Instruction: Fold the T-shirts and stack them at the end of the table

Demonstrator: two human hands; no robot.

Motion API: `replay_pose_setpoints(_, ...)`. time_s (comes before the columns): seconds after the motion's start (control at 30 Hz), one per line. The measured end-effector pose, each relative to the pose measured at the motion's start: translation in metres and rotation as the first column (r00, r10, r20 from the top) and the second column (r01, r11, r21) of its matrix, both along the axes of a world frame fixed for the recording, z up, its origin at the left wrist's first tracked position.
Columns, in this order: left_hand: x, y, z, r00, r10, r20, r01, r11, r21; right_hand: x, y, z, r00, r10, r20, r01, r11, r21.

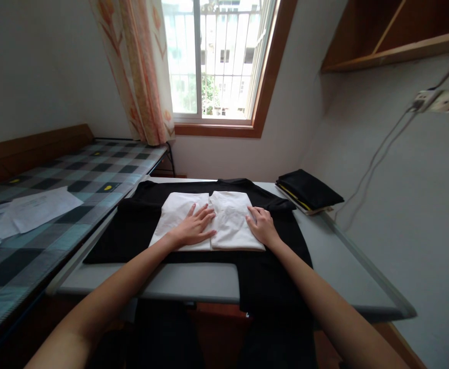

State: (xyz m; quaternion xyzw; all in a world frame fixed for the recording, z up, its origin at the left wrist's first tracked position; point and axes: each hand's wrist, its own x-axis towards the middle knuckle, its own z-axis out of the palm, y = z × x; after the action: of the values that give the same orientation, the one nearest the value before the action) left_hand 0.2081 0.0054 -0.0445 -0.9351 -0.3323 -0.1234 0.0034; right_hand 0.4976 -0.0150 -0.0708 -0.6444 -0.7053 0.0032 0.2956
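Two white folded pieces of cloth (230, 230), or one garment folded into two halves, lie flat side by side; I cannot tell which. Under them a black garment (124, 236) is spread over the table, and part of it hangs down past the front edge. My left hand (195, 225) rests flat on the left white piece, fingers spread and reaching to the gap between the halves. At the right edge of the white cloth lies my right hand (262, 225), its fingers stretched out and touching the cloth. Neither hand grips anything.
The light grey table (205, 282) has a raised rim. A black folded item (308, 189) sits on a stack at its back right. On the left, a checked bed (66, 174) holds papers (43, 207). Cables (373, 159) hang along the right wall beneath a wooden shelf (397, 54).
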Motion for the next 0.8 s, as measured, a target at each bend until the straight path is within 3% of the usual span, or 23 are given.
replay_pose_setpoints(0.17,0.004,-0.007,-0.001,1.0,-0.004,0.029,0.006,0.998,-0.059,0.0,0.0,0.009,0.997,-0.064,-0.048,0.062,0.997,-0.041)
replay_pose_setpoints(0.3,0.003,-0.008,0.004,0.996,-0.047,0.074,0.052,0.997,-0.063,0.006,0.006,0.022,0.958,-0.223,-0.179,0.168,0.946,-0.278)
replay_pose_setpoints(0.43,0.004,-0.01,0.008,0.995,-0.092,0.043,0.096,0.992,-0.082,0.009,0.016,0.031,0.944,-0.21,-0.252,0.084,0.897,-0.433)
replay_pose_setpoints(0.6,0.005,-0.011,0.007,0.995,-0.065,0.071,0.069,0.996,-0.053,0.002,0.021,0.039,0.882,-0.194,-0.43,0.007,0.917,-0.4)
replay_pose_setpoints(0.8,-0.01,0.003,0.008,0.985,0.033,0.171,-0.024,0.998,-0.055,0.001,0.021,0.043,0.893,-0.151,-0.423,-0.04,0.912,-0.409)
